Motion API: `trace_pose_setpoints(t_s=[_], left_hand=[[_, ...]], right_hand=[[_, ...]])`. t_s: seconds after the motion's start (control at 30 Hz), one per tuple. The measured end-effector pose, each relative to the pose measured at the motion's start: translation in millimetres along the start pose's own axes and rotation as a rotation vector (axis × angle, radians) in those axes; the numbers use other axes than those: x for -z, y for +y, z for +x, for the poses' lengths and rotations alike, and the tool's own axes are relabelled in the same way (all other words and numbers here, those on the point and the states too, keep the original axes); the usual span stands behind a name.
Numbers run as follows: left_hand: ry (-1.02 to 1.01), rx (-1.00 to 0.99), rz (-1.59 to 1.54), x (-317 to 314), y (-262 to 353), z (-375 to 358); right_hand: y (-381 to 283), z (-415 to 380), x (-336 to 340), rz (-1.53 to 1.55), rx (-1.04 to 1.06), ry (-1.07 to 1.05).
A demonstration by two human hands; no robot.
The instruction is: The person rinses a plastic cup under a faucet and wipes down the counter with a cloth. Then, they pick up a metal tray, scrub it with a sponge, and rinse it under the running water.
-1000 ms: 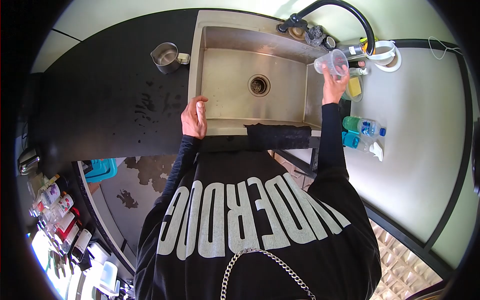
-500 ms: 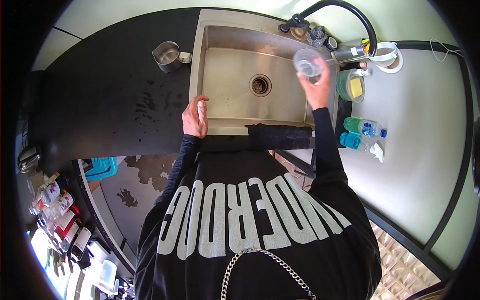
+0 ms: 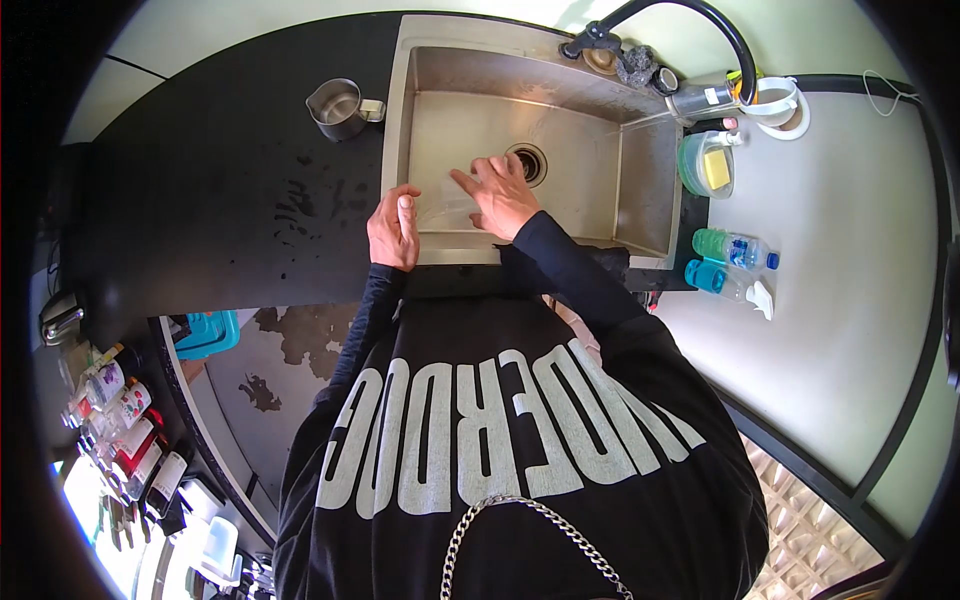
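My right hand [image 3: 500,197] is low over the steel sink [image 3: 580,215], left of and below the drain [image 3: 527,165]. Its fingers are bent around a clear plastic cup [image 3: 447,205], whose outline is faint and tilted toward the left side of the basin. At the sink's near left corner rests my left hand [image 3: 393,230], fingers curled in and thumb uppermost on the rim. No object shows in it, though the fingertips are partly hidden. On the black counter, left of the sink, a metal milk jug [image 3: 338,108] stands upright.
A black faucet [image 3: 715,20] arches over the back right corner. Along the right side are a metal cylinder [image 3: 700,98], a white strainer [image 3: 775,103], a tub with a yellow sponge [image 3: 716,169], a plastic bottle [image 3: 738,250] and a spray bottle [image 3: 710,277]. A dark cloth [image 3: 605,262] hangs over the front rim.
My right hand has carried the clear cup from the sink's right side, left and toward me, down into the basin, and the cup has tipped. My left hand stays at the rim.
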State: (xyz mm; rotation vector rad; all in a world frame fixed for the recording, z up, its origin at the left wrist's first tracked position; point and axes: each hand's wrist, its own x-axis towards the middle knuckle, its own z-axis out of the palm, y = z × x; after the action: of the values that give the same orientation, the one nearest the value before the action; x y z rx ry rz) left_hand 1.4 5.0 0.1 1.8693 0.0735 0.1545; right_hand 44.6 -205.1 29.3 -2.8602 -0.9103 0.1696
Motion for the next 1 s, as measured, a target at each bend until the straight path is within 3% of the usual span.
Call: trace_pose_setpoints(t_s=[0.17,0.23,0.27,0.33,0.37,0.43,0.47,0.53,0.57,0.63,0.67,0.7,0.77,0.9,0.97,1.0], left_hand=[[0.000,0.004,-0.008,0.0,0.4,-0.9],[0.007,-0.012,0.002,-0.2,-0.5,-0.8],[0.008,-0.013,-0.001,-0.6,-0.1,-0.9],[0.018,-0.028,-0.004,-0.6,1.2,-0.7],[0.018,-0.032,-0.004,-0.2,1.4,-0.5],[0.003,-0.024,0.005,0.3,0.5,-0.3],[0.000,-0.031,0.005,0.4,0.1,-0.3],[0.000,-0.040,0.030,0.9,0.3,0.1],[-0.008,-0.050,0.029,2.0,1.9,-0.4],[-0.011,0.004,0.013,2.1,6.3,-1.0],[-0.001,-0.001,0.028,2.0,9.3,-1.2],[-0.005,0.015,0.024,1.7,8.9,-0.9],[0.009,0.005,0.037,0.4,4.7,-0.4],[0.016,0.021,0.008,-1.5,4.9,-1.0],[0.014,0.016,0.017,-1.2,5.6,0.0],[0.019,0.000,0.020,-1.4,5.2,0.2]], right_hand=[[31.1,-16.6,7.2,-0.131,-0.184,-0.032],[51.8,-27.3,11.0,-0.201,-0.397,-0.010],[59.1,-30.6,18.9,-0.203,-0.397,-0.010],[74.4,-36.7,38.6,-0.024,-0.734,0.018],[102.0,-45.9,27.5,-0.024,-0.735,0.022],[168.3,-65.9,-9.5,0.389,-0.864,0.274],[176.8,-69.8,-2.0,0.390,-0.866,0.281],[185.7,-71.5,16.7,0.783,-1.125,0.569],[186.2,-70.2,21.3,0.784,-1.130,0.581],[189.4,-66.9,31.5,0.784,-1.111,0.966],[182.2,-64.6,43.5,0.554,-1.156,0.907],[186.9,-62.0,39.3,0.728,-0.980,0.999],[178.2,-65.8,43.9,0.821,-0.919,0.937],[201.4,-75.5,25.3,0.801,-1.004,1.023],[203.4,-74.0,27.4,0.726,-0.793,1.023],[199.7,-72.4,30.9,0.729,-0.792,1.023]])
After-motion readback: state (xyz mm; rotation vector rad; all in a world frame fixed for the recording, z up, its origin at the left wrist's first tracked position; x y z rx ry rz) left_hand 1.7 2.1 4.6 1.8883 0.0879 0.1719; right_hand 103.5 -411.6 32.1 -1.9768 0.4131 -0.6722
